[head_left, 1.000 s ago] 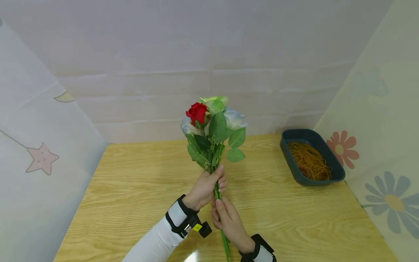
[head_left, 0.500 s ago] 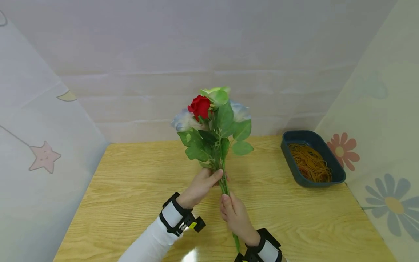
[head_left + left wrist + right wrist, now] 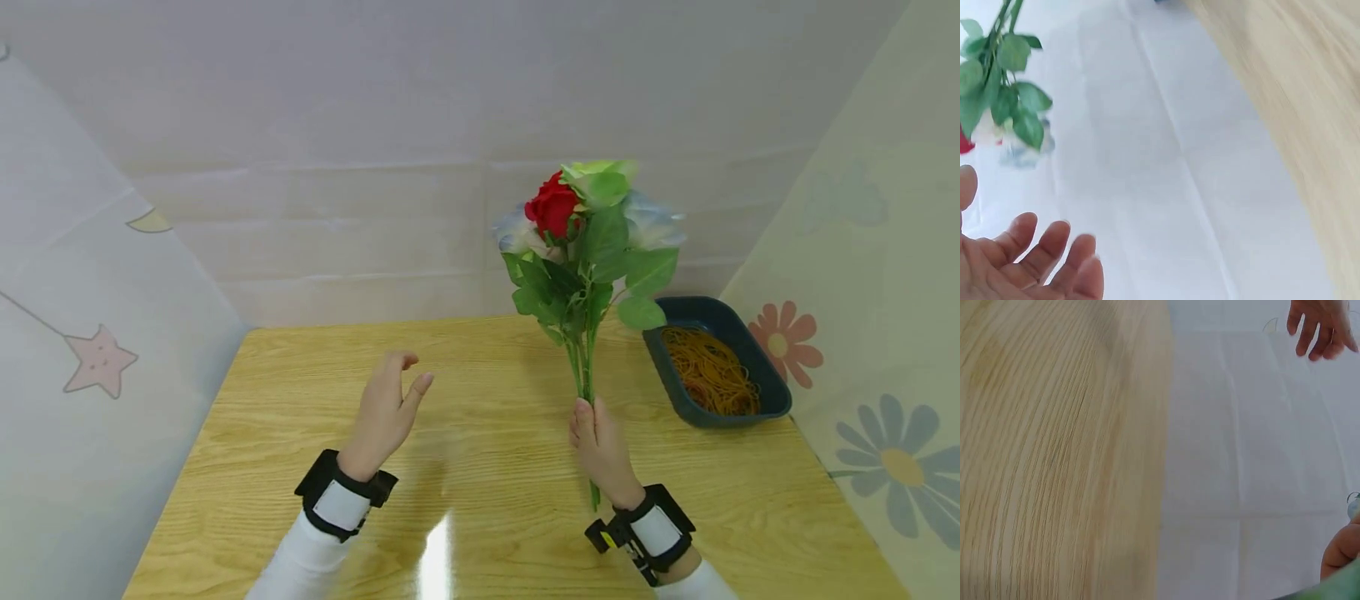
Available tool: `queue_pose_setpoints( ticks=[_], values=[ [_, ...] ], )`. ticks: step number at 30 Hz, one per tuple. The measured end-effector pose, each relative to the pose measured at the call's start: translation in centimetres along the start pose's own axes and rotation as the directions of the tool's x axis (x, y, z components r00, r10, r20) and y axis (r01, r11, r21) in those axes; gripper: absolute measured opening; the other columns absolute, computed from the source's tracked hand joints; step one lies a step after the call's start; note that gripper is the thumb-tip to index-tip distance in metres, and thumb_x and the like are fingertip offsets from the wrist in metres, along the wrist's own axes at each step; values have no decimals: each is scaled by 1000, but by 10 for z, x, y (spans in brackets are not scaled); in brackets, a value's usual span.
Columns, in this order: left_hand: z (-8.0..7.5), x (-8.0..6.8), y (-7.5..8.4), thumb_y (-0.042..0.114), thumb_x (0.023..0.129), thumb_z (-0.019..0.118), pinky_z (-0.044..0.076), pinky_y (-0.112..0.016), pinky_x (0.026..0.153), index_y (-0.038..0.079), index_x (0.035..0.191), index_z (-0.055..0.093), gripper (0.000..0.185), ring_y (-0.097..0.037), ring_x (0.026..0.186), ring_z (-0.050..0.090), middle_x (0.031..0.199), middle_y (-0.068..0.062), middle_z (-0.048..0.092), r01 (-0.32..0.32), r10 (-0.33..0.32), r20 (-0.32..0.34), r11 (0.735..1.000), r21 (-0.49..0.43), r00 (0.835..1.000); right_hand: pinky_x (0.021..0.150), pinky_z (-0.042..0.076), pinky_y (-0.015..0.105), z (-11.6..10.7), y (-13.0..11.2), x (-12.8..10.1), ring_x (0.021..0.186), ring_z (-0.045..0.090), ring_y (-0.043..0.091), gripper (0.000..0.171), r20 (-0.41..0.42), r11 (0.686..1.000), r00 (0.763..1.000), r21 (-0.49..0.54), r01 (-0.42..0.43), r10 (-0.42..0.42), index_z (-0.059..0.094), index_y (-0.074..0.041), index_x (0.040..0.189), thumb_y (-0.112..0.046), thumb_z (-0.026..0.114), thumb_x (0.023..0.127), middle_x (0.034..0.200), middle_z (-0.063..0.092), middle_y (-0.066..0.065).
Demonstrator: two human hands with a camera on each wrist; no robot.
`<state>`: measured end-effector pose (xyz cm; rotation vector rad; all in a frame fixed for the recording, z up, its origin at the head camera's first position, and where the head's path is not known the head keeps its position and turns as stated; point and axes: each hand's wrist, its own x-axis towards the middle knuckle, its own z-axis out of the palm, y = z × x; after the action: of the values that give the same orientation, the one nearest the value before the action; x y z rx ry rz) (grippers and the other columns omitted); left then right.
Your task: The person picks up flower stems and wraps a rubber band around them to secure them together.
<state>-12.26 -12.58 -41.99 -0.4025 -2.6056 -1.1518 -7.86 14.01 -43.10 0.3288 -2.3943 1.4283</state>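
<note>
A bouquet of flowers [image 3: 585, 275] stands upright above the table, with a red rose [image 3: 553, 207], a yellow-green bloom [image 3: 602, 183] and pale blue blooms among green leaves. My right hand [image 3: 602, 446] grips its green stems below the leaves, and the stem ends stick out beneath the fist. Left of it, my left hand [image 3: 381, 412] is held in the air with loosely bent fingers and nothing in it. The left wrist view shows those relaxed fingers [image 3: 1054, 256] apart from the bouquet's leaves [image 3: 1007, 94]. In the right wrist view the bouquet is mostly out of frame.
A dark blue-green bin [image 3: 678, 404] holding a heap of tan rubber bands [image 3: 708, 371] stands at the table's right back edge. The wooden table [image 3: 300, 383] meets a pale cloth wall behind, and decorated sheets hang on both sides.
My left hand has let go of the stems and moved away to the left. The right hand has carried the bouquet to the right and higher in view.
</note>
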Motion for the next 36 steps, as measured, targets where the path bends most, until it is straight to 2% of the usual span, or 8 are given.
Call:
queue_pose_setpoints(
  ticks=[2, 4, 9, 13, 20, 26, 31, 36],
  values=[
    [-7, -2, -9, 23, 93, 57, 44, -47, 84, -5, 114, 48, 36, -37, 97, 54, 111, -22, 54, -28, 36, -60, 991, 130, 998, 40, 29, 18, -6, 6, 3, 46, 28, -5, 23, -2, 999, 1000, -43, 2, -2, 40, 6, 76, 9, 32, 97, 54, 38, 4],
    [-13, -5, -20, 25, 90, 61, 44, -49, 84, -5, 111, 49, 39, -39, 102, 51, 111, -23, 53, -32, 64, -114, 965, 261, 991, 40, 29, 18, -11, 14, 6, 46, 28, -5, 23, 1, 997, 1000, -74, -13, 13, 40, 5, 76, 7, 32, 97, 54, 39, 7],
    [-26, -16, -44, 27, 85, 67, 42, -56, 80, -5, 110, 50, 44, -44, 108, 45, 114, -26, 50, 50, 48, -196, 884, 465, 979, 42, 30, 20, -20, 45, 11, 45, 30, -2, 27, 16, 986, 992, -110, -124, 127, 41, 3, 76, -1, 31, 100, 55, 42, 12],
    [-36, -25, -57, 26, 85, 66, 40, -60, 80, -7, 110, 49, 45, -48, 110, 41, 115, -28, 48, 116, -2, -225, 863, 493, 974, 43, 31, 22, -30, 81, 11, 45, 31, 1, 31, 40, 968, 976, -145, -206, 214, 40, 1, 77, -13, 28, 103, 58, 41, 7],
    [-48, -36, -70, 25, 89, 63, 38, -64, 80, -9, 109, 48, 43, -51, 112, 38, 114, -30, 46, 174, -63, -231, 848, 501, 971, 46, 31, 24, -49, 122, 7, 45, 34, 6, 37, 42, 905, 955, -336, -262, 292, 42, 0, 80, -23, 25, 104, 60, 43, 5],
    [-49, -49, -85, 27, 90, 61, 37, -66, 82, -10, 110, 49, 43, -51, 113, 37, 114, -31, 47, 223, -145, -187, 825, 518, 972, 46, 27, 25, -61, 139, 4, 46, 31, 12, 39, 53, 845, 934, -448, -293, 352, 40, 0, 78, -24, 24, 104, 57, 35, 3],
    [-43, -54, -99, 30, 94, 55, 35, -68, 84, -9, 118, 46, 47, -52, 118, 34, 121, -32, 46, 255, -225, -121, 811, 526, 967, 46, 28, 27, -66, 146, 4, 47, 32, 15, 37, 84, 791, 891, -502, -350, 447, 39, 0, 78, -23, 25, 104, 58, 32, 3],
    [-36, -54, -107, 31, 94, 54, 35, -67, 86, -8, 120, 46, 47, -52, 121, 32, 123, -32, 45, 242, -236, -83, 803, 544, 968, 48, 29, 28, -68, 150, 1, 48, 35, 17, 37, 98, 748, 865, -555, -363, 492, 43, 0, 75, -19, 28, 103, 57, 34, 4]
  ],
)
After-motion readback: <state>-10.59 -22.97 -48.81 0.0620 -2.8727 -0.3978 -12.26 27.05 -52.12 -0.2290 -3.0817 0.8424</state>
